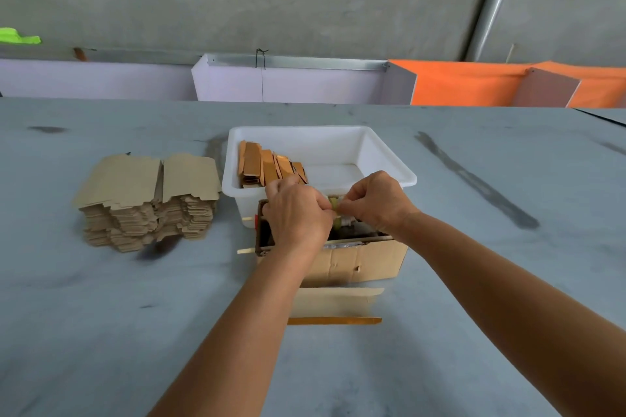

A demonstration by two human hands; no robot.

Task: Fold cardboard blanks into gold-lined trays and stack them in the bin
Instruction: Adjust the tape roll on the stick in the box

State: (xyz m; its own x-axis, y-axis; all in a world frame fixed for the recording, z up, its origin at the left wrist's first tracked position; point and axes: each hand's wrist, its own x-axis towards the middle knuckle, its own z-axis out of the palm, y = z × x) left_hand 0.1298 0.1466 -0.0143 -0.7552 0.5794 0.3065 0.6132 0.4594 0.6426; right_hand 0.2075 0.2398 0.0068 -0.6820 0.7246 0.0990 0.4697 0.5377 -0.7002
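Pinching a small yellowish piece (333,204) between them, the left hand (298,213) and right hand (376,201) met above an open cardboard box (359,259) at frame centre. Folded gold-lined trays (271,164) stood in the white bin (372,152) behind; the flat blanks stack (149,200) lay centre-left.

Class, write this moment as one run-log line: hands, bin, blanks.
left hand and right hand: pinching a small yellowish piece over cardboard box | bin: some trays, left end | blanks: stacked left
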